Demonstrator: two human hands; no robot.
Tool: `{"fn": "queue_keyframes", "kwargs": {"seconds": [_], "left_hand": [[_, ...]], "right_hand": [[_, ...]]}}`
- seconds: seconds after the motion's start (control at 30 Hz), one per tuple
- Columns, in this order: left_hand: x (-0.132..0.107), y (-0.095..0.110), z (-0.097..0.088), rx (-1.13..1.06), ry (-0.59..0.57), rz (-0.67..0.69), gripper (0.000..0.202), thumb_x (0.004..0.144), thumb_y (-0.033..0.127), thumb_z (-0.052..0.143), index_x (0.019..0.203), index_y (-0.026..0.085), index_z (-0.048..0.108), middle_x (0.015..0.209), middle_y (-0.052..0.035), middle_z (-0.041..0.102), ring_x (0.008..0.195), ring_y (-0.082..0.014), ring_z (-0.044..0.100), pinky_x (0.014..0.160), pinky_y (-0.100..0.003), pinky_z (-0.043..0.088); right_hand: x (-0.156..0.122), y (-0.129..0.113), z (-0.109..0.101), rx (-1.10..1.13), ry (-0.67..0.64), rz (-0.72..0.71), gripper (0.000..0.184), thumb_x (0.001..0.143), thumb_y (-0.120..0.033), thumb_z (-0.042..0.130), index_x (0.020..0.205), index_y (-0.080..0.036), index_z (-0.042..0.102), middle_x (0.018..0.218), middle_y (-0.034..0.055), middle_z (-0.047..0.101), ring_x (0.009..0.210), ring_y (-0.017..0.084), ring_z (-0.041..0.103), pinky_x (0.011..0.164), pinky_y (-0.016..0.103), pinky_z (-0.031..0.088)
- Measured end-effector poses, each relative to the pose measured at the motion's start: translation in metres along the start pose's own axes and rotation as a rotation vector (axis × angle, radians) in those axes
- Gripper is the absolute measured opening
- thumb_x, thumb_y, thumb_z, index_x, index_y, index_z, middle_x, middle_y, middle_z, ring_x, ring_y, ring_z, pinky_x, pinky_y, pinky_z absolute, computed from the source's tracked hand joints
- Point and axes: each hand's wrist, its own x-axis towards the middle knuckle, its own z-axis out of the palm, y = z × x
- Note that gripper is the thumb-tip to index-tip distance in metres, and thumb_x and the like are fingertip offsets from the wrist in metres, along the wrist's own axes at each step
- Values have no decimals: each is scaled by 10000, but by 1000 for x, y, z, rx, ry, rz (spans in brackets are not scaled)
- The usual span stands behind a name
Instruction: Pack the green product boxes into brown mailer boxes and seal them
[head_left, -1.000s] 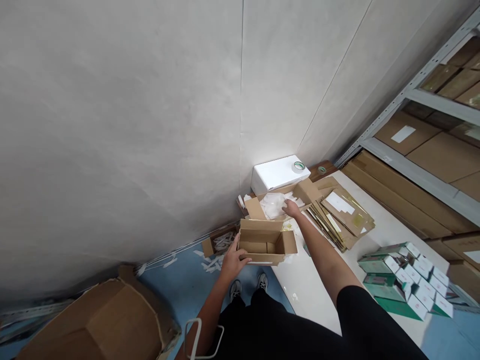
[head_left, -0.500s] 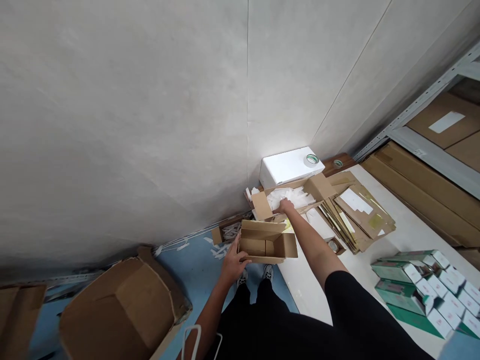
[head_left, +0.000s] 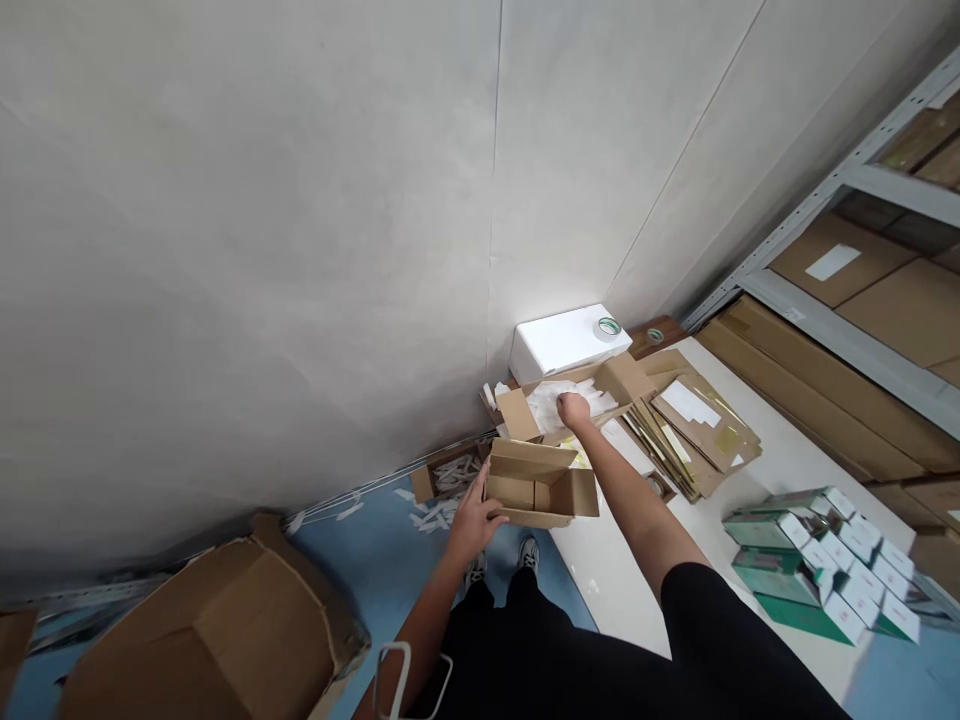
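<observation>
My left hand grips the left end of a small open cardboard box, thumb and fingers on its side. The bottom of this box is bare where I see into it. My right hand is closed in a fist over a longer cardboard box full of white, thin, crumpled pieces. Whatever the right fingers enclose is hidden. Behind that box stands a white box with a tape roll on top.
Flattened cardboard lies on the white table, with green-and-white cartons to the right. A carton of white strips stands on the blue floor, with loose strips beside it. A large cardboard box is at left. Shelving holds boxes.
My right hand has drawn up slightly from the white pieces and now shows as a fist. The left hand keeps hold of the small box. The view has shifted a little to the right.
</observation>
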Motion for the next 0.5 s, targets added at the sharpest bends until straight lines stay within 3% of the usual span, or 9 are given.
{"fn": "queue_keyframes", "kwargs": {"seconds": [0.13, 0.23, 0.37, 0.5], "left_hand": [[8, -1, 6, -46, -46, 39, 55, 818, 228, 779, 868, 249, 781, 1705, 7, 372, 1539, -371, 401, 1204, -549, 466], [15, 1, 15, -54, -93, 73, 26, 832, 244, 786, 858, 240, 783, 1727, 2, 324, 1539, -374, 400, 1208, -539, 463], [24, 9, 31, -53, -124, 115, 39, 824, 242, 810, 854, 236, 785, 1756, -1, 240, 1513, -379, 438, 1202, -543, 471], [30, 24, 43, -60, -134, 169, 55, 817, 228, 819, 857, 238, 783, 1762, 6, 213, 1521, -378, 428, 1216, -545, 458]], "right_hand": [[-45, 8, -18, 136, 239, 7, 352, 1053, -295, 459, 1165, -154, 762, 1194, 174, 768, 1119, 294, 700, 953, 308, 480], [-96, 20, -18, 274, 383, -6, 364, 1058, -320, 447, 1195, -151, 739, 1206, 165, 767, 1123, 292, 696, 1007, 329, 483], [-171, 35, 6, 405, 485, 90, 380, 1059, -347, 457, 1328, -169, 659, 1242, 148, 757, 1145, 288, 706, 1011, 353, 523], [-230, 39, 50, 477, 481, 182, 417, 1056, -354, 483, 1416, -187, 608, 1320, 151, 729, 1228, 304, 692, 1059, 401, 535]]}}
